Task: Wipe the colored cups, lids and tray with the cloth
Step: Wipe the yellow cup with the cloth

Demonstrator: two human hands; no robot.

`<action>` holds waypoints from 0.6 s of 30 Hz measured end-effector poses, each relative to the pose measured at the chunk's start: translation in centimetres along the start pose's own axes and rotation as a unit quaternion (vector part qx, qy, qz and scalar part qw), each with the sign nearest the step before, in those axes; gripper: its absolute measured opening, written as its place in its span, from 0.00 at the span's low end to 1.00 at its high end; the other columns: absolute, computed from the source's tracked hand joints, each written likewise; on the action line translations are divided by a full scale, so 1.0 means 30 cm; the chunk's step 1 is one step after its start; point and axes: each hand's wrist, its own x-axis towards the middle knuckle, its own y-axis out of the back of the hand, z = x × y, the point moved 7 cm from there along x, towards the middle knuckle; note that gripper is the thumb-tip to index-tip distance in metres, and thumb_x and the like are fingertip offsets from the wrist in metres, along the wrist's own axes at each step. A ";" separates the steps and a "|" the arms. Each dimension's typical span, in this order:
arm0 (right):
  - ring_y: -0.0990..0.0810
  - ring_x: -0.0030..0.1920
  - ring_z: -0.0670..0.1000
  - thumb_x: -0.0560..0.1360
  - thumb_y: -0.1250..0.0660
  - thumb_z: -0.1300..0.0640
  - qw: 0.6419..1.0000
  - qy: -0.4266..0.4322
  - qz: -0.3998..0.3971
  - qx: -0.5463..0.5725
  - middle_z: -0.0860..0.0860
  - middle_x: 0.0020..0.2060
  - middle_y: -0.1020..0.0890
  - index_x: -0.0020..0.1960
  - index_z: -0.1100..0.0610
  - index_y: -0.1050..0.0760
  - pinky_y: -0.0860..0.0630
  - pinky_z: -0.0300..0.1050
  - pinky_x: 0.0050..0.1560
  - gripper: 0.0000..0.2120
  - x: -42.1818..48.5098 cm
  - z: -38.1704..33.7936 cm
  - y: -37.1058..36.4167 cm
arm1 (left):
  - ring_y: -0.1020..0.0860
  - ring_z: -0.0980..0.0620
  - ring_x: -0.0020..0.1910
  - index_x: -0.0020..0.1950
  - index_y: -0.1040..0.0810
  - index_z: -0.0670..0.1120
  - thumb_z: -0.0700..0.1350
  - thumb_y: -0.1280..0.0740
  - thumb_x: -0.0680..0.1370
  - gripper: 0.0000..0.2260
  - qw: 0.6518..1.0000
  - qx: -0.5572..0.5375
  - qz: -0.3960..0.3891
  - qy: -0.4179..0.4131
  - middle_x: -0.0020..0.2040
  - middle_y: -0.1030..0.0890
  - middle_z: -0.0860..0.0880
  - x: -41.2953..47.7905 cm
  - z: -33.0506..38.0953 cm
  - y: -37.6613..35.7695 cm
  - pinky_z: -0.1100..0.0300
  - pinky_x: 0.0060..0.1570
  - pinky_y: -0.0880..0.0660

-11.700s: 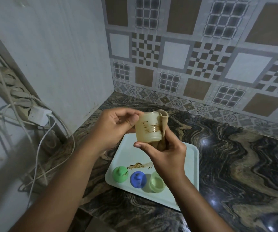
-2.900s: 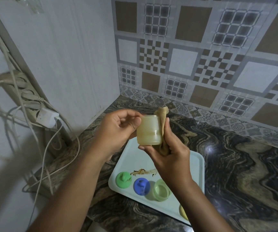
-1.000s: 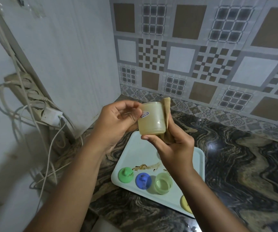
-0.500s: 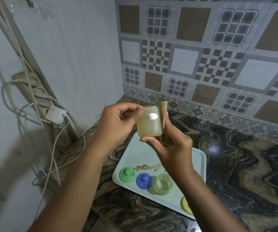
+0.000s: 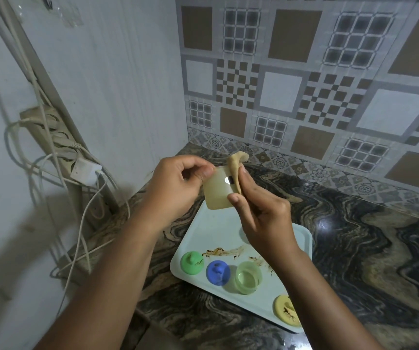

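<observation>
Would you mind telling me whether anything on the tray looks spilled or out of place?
Yes: brown smears streak the tray just behind the green lid, and the yellow lid near its front edge carries dark stains.

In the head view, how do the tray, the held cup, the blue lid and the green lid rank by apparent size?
1. white tray
2. pale yellow cup, though held nearer the camera
3. blue lid and green lid look alike; not ranked
</observation>
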 end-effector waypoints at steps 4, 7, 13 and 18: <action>0.23 0.68 0.49 0.80 0.32 0.58 0.999 0.016 0.035 -0.009 0.59 0.62 0.19 0.65 0.67 0.22 0.23 0.41 0.65 0.17 -0.023 0.008 -0.002 | 0.19 0.63 0.40 0.42 0.19 0.58 0.42 0.30 0.78 0.11 0.998 0.005 0.066 0.000 0.41 0.16 0.60 0.007 0.001 0.032 0.69 0.42 0.25; 0.21 0.66 0.49 0.79 0.30 0.60 0.999 0.026 0.005 -0.018 0.58 0.59 0.16 0.61 0.65 0.19 0.20 0.41 0.61 0.14 -0.082 0.022 -0.035 | 0.19 0.51 0.37 0.44 0.17 0.54 0.43 0.30 0.78 0.06 0.994 0.011 0.111 0.003 0.41 0.15 0.52 0.020 -0.013 0.073 0.68 0.33 0.24; 0.21 0.65 0.45 0.78 0.31 0.60 0.999 -0.052 0.000 -0.013 0.49 0.58 0.17 0.60 0.63 0.18 0.19 0.41 0.58 0.13 -0.158 0.132 -0.070 | 0.22 0.68 0.42 0.46 0.16 0.49 0.42 0.29 0.77 0.03 0.989 0.067 0.128 -0.013 0.46 0.17 0.54 0.028 -0.105 0.079 0.77 0.39 0.30; 0.16 0.54 0.44 0.79 0.30 0.58 0.988 -0.144 0.015 -0.046 0.50 0.53 0.14 0.62 0.63 0.18 0.19 0.41 0.54 0.14 -0.144 0.257 -0.087 | 0.21 0.63 0.44 0.48 0.15 0.45 0.41 0.29 0.77 0.03 0.980 0.140 0.141 -0.011 0.46 0.16 0.51 -0.001 -0.274 0.105 0.68 0.48 0.26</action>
